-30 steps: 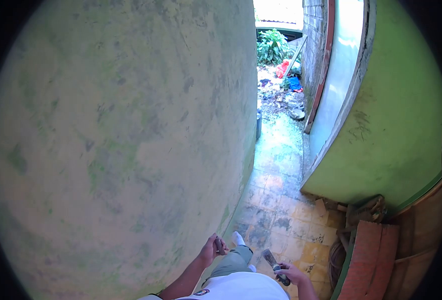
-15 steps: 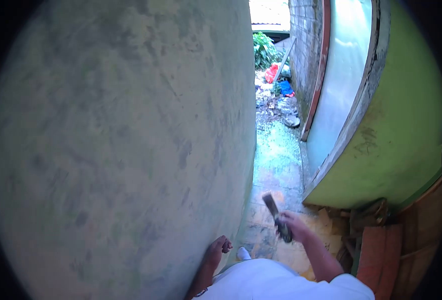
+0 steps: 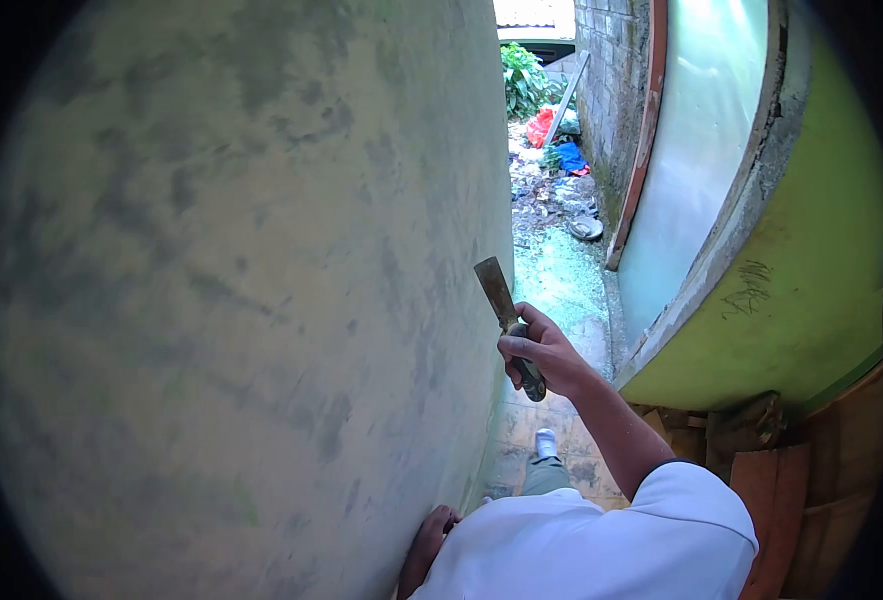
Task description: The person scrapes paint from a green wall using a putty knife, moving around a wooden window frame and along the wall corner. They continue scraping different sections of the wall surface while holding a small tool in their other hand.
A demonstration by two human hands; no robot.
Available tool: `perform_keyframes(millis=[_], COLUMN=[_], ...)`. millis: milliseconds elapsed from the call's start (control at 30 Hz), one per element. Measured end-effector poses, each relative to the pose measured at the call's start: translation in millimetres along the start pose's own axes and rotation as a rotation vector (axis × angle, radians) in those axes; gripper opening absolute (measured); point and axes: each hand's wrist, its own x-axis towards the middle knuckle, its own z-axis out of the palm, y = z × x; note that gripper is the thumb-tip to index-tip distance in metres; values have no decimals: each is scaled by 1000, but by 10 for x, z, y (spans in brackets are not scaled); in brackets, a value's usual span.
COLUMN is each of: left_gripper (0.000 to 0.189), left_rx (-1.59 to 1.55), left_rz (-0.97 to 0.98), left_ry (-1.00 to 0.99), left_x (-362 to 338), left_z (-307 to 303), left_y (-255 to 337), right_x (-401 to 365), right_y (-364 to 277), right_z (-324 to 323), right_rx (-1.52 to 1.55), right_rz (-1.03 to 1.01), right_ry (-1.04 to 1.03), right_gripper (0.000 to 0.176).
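Observation:
A putty knife (image 3: 495, 290) with a flat, worn metal blade and a dark handle is in my right hand (image 3: 547, 352). My fingers wrap around the handle, and the blade points up and left, close to the wall's edge in view; whether it touches cannot be seen. The wall (image 3: 262, 280) on my left is pale green-grey with dark blotches and patchy marks. Low beside that wall is my left hand (image 3: 432, 535), its fingers curled in and partly hidden by my white shirt (image 3: 582, 545). What it holds, if anything, does not show.
A narrow passage floor (image 3: 562, 285) runs ahead to scattered rubbish (image 3: 552, 200) and green plants (image 3: 524, 80). To the right are a translucent panel (image 3: 702, 150), a green wall (image 3: 812, 290) with scribbles, and reddish-brown boards (image 3: 770, 500) low down.
My right hand has risen and moved left with the putty knife, nearer the wall. My left hand has dropped lower towards my body. One foot shows further forward.

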Motion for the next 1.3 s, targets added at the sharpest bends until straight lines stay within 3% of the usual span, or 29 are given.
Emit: perform_keyframes(millis=[67, 133, 167, 233, 300, 367, 433, 467, 500, 600, 633, 700, 767, 800, 867, 900, 1000, 1100, 1167, 1233, 1300], left_gripper=[37, 38, 38, 38, 39, 39, 40, 40, 41, 42, 42, 43, 48, 53, 44, 51, 57, 59, 59, 58, 56], left_rx=[-102, -89, -95, -71, -39, 0, 28, 38, 48, 76, 90, 111, 129, 135, 265, 227, 236, 210, 252, 227, 216], left_rz=[-20, 33, 45, 128, 212, 291, 376, 416, 452, 520, 540, 577, 626, 657, 715, 719, 808, 841, 824, 829, 827], left_ry=[45, 130, 149, 174, 204, 233, 269, 289, 310, 375, 379, 384, 426, 470, 504, 580, 756, 893, 1059, 1094, 1152], left_x=[48, 162, 275, 458, 610, 720, 833, 878, 893, 864, 843, 792, 720, 685, 577, 517, 327, 178, 162, 148, 131], left_z=[6, -8, -47, 21, 51, 101, 212, 292, 385, 753, 832, 996, 1142, 1136, 1087, 1121, 1158, 1183, 1219, 1209, 1232], left_y=[-141, -331, -198, -6, 287, 586, 873, 996, 1116, 1395, 1493, 1673, 1897, 2012, 2116, 2218, 2381, 2459, 2476, 2488, 2461], right_x=[142, 292, 381, 544, 749, 915, 921, 919, 966, 1107, 1119, 1133, 1193, 1201, 1249, 1289, 1323, 1495, 1616, 1646, 1653], right_y=[-2, 2, -10, -16, 139, 170, -7, -96, -72, -96, -193, -412, -674, -831, -1049, -1152, -1398, -1412, -1419, -1526, -1705], right_z=[-120, -309, -395, -582, -891, -1042, -1099, -1152, -1281, -1715, -1797, -1972, -2120, -2142, -2218, -2243, -2241, -2310, -2194, -2056, -1700], right_rx=[-30, 275, 275, 438, 606, 777, 651, 592, 585, 206, 206, -247, -272, -272, -265, -325, -321, -30, 242, 144, 460], right_rz=[-4, 38, 36, 35, 23, 196, 295, 319, 325, 138, 145, -45, -1, -36, -102, -157, -193, -549, -653, -684, -775], right_ry=[-28, -54, -77, 127, 107, 277, 221, 170, 139, 86, 76, -103, -204, -208, -219, -221, -221, -257, -284, -327, -284], right_gripper=[26, 32, 32, 39, 35, 34, 34, 49, 49, 82, 82, 80, 84, 85, 85, 83, 77, 56, 52, 49, 50])
